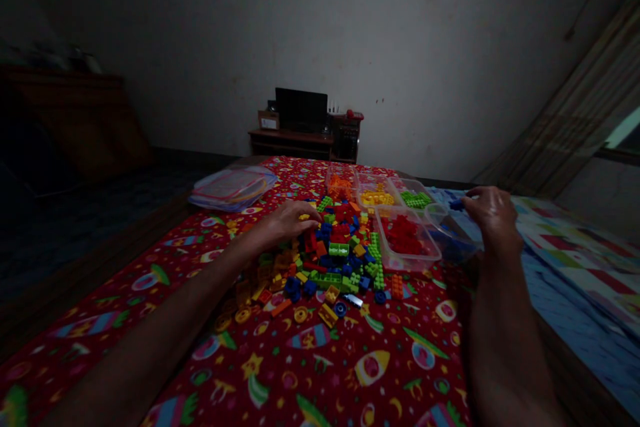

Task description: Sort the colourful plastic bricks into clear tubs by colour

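Note:
A heap of small plastic building bricks (330, 260) in red, blue, green, yellow and orange lies on a red cloth printed with rockets (310, 360). My left hand (285, 221) rests on the heap's left side, fingers curled over a yellow brick. My right hand (493, 212) is held over a clear tub of blue bricks (450, 240), fingertips pinched on a small blue brick (456, 204). Beside it stands a clear tub of red bricks (406, 237).
Further back stand clear tubs with orange (340, 185), yellow (376, 196) and green bricks (416, 199). A stack of clear lids (233, 188) lies at the far left of the cloth. A low wooden stand with a dark screen (301, 109) is against the wall.

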Action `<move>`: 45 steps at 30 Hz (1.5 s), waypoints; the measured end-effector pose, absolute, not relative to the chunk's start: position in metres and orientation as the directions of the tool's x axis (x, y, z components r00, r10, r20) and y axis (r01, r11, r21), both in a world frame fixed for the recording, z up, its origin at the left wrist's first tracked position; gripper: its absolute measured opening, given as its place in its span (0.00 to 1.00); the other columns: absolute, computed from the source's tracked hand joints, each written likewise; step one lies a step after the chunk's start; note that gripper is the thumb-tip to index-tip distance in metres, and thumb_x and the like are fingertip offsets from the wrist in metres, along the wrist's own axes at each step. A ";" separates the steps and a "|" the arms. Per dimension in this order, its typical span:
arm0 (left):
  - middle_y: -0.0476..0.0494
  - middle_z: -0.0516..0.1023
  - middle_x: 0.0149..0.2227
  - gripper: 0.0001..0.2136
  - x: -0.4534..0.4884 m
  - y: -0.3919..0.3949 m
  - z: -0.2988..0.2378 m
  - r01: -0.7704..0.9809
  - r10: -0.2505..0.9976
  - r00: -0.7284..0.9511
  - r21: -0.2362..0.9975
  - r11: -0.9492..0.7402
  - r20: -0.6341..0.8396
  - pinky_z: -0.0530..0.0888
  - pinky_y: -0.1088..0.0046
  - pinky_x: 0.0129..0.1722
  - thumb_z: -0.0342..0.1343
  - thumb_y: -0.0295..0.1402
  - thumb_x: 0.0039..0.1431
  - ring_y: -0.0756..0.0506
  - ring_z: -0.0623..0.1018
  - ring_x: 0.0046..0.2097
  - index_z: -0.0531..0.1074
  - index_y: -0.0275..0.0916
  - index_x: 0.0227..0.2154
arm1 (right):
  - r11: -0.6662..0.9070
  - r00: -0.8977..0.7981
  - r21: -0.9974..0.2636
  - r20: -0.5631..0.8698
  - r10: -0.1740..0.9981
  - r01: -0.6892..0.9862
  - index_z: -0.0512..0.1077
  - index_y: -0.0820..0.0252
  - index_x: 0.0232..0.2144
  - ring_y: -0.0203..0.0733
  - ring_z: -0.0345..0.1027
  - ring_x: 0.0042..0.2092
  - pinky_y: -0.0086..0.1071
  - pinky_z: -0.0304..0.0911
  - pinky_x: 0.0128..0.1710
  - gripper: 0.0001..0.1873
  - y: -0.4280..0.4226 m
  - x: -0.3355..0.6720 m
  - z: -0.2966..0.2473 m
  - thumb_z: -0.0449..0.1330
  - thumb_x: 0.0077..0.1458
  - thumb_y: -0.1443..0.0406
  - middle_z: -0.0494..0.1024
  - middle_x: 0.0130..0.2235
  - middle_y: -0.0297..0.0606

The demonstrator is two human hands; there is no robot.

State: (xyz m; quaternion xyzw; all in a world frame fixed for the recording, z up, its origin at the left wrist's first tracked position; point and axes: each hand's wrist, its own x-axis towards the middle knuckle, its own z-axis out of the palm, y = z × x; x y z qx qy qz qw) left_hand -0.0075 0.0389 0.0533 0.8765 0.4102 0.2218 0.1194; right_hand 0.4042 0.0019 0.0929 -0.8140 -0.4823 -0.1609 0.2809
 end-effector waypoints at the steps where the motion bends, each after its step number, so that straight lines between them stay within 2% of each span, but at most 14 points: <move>1: 0.45 0.80 0.39 0.11 -0.007 0.039 0.052 0.651 0.762 0.576 0.397 -0.647 0.297 0.71 0.74 0.44 0.52 0.35 0.56 0.47 0.78 0.42 0.78 0.38 0.35 | -0.376 0.477 -0.293 0.531 0.701 0.879 0.79 0.63 0.36 0.57 0.69 0.43 0.45 0.63 0.41 0.14 0.003 0.405 0.093 0.58 0.48 0.63 0.78 0.39 0.52; 4: 0.44 0.81 0.39 0.11 -0.006 0.038 0.050 0.651 0.758 0.577 0.390 -0.651 0.303 0.71 0.74 0.44 0.52 0.35 0.55 0.46 0.78 0.41 0.78 0.37 0.34 | -0.265 0.376 -0.270 0.582 0.720 0.926 0.78 0.64 0.37 0.53 0.70 0.43 0.42 0.63 0.42 0.15 0.009 0.387 0.097 0.56 0.51 0.63 0.78 0.38 0.50; 8: 0.44 0.81 0.36 0.11 -0.007 0.040 0.050 0.701 0.790 0.532 0.366 -0.612 0.303 0.72 0.74 0.42 0.51 0.34 0.54 0.46 0.78 0.39 0.79 0.37 0.33 | 0.069 0.094 -0.224 0.640 0.762 0.972 0.77 0.61 0.37 0.43 0.70 0.36 0.33 0.60 0.36 0.14 0.015 0.316 0.101 0.52 0.55 0.66 0.79 0.35 0.44; 10: 0.44 0.81 0.37 0.12 -0.009 0.041 0.051 0.716 0.802 0.519 0.363 -0.597 0.296 0.72 0.74 0.41 0.51 0.34 0.54 0.45 0.79 0.39 0.79 0.37 0.34 | 0.279 -0.160 -0.133 0.561 0.812 0.951 0.77 0.61 0.34 0.40 0.68 0.32 0.30 0.57 0.33 0.14 0.013 0.270 0.091 0.50 0.57 0.68 0.78 0.31 0.42; 12: 0.44 0.81 0.37 0.13 -0.012 0.041 0.052 0.731 0.812 0.514 0.353 -0.583 0.277 0.72 0.74 0.41 0.50 0.32 0.53 0.45 0.78 0.39 0.79 0.38 0.34 | 0.412 -0.338 -0.069 0.459 0.822 0.909 0.76 0.61 0.33 0.38 0.66 0.30 0.30 0.55 0.30 0.15 0.008 0.230 0.074 0.49 0.59 0.68 0.76 0.30 0.41; 14: 0.46 0.82 0.38 0.14 -0.017 0.042 0.054 0.748 0.819 0.520 0.334 -0.574 0.243 0.72 0.74 0.41 0.49 0.31 0.53 0.46 0.78 0.40 0.79 0.39 0.36 | 0.523 -0.460 -0.043 0.419 0.783 0.851 0.75 0.59 0.38 0.39 0.66 0.34 0.30 0.55 0.33 0.11 0.003 0.203 0.054 0.52 0.59 0.66 0.76 0.34 0.42; 16: 0.46 0.82 0.38 0.14 -0.023 0.041 0.057 0.770 0.830 0.524 0.310 -0.558 0.192 0.72 0.74 0.41 0.50 0.31 0.52 0.46 0.78 0.40 0.79 0.40 0.38 | 0.559 -0.507 -0.029 0.386 0.771 0.829 0.74 0.59 0.41 0.42 0.66 0.38 0.31 0.56 0.36 0.10 0.000 0.190 0.037 0.56 0.58 0.65 0.74 0.38 0.44; 21: 0.45 0.80 0.42 0.15 -0.030 0.037 0.062 0.797 0.838 0.541 0.272 -0.540 0.077 0.71 0.73 0.43 0.54 0.33 0.50 0.44 0.77 0.43 0.77 0.40 0.41 | 0.580 -0.548 0.008 0.340 0.764 0.814 0.72 0.59 0.43 0.45 0.65 0.41 0.32 0.57 0.36 0.11 0.004 0.187 0.021 0.57 0.57 0.66 0.71 0.41 0.46; 26: 0.47 0.80 0.37 0.13 -0.027 0.038 0.057 0.801 0.830 0.554 0.228 -0.553 0.068 0.71 0.76 0.37 0.54 0.30 0.48 0.45 0.77 0.38 0.77 0.40 0.37 | 0.587 -0.545 -0.035 0.333 0.770 0.809 0.72 0.60 0.42 0.42 0.65 0.40 0.31 0.57 0.35 0.10 0.001 0.189 0.034 0.56 0.56 0.69 0.73 0.39 0.44; 28: 0.47 0.79 0.35 0.11 -0.027 0.039 0.055 0.800 0.826 0.560 0.222 -0.557 0.055 0.70 0.76 0.36 0.53 0.29 0.49 0.46 0.76 0.37 0.77 0.39 0.35 | 0.568 -0.514 -0.058 0.358 0.779 0.821 0.72 0.60 0.42 0.41 0.66 0.40 0.30 0.57 0.36 0.11 0.000 0.195 0.043 0.56 0.56 0.69 0.74 0.39 0.43; 32: 0.44 0.78 0.41 0.14 -0.028 0.038 0.055 0.817 0.838 0.539 0.194 -0.544 0.083 0.70 0.75 0.40 0.54 0.33 0.51 0.45 0.76 0.41 0.75 0.39 0.41 | 0.501 -0.403 -0.101 0.469 0.786 0.859 0.72 0.61 0.42 0.39 0.67 0.37 0.29 0.56 0.34 0.11 0.005 0.224 0.062 0.55 0.56 0.68 0.77 0.38 0.42; 35: 0.42 0.77 0.44 0.15 -0.027 0.037 0.055 0.813 0.835 0.543 0.192 -0.550 0.090 0.69 0.74 0.42 0.54 0.34 0.52 0.44 0.76 0.44 0.74 0.38 0.43 | 0.400 -0.278 -0.122 0.539 0.795 0.909 0.74 0.62 0.39 0.39 0.67 0.35 0.29 0.55 0.33 0.11 0.012 0.253 0.077 0.54 0.56 0.67 0.77 0.36 0.42; 41: 0.46 0.79 0.36 0.13 -0.024 0.035 0.056 0.806 0.835 0.546 0.233 -0.545 0.065 0.69 0.77 0.34 0.54 0.39 0.53 0.46 0.77 0.37 0.76 0.41 0.39 | 0.056 0.066 -0.179 0.610 0.790 0.982 0.77 0.60 0.37 0.44 0.69 0.36 0.34 0.60 0.36 0.14 0.013 0.310 0.098 0.52 0.57 0.62 0.79 0.35 0.46; 45: 0.47 0.80 0.36 0.13 -0.022 0.031 0.059 0.795 0.825 0.564 0.256 -0.550 0.022 0.68 0.77 0.34 0.52 0.38 0.55 0.46 0.77 0.37 0.76 0.41 0.38 | -0.128 0.223 -0.195 0.614 0.757 0.972 0.78 0.61 0.36 0.49 0.70 0.39 0.39 0.62 0.39 0.15 0.010 0.346 0.100 0.53 0.55 0.61 0.78 0.37 0.49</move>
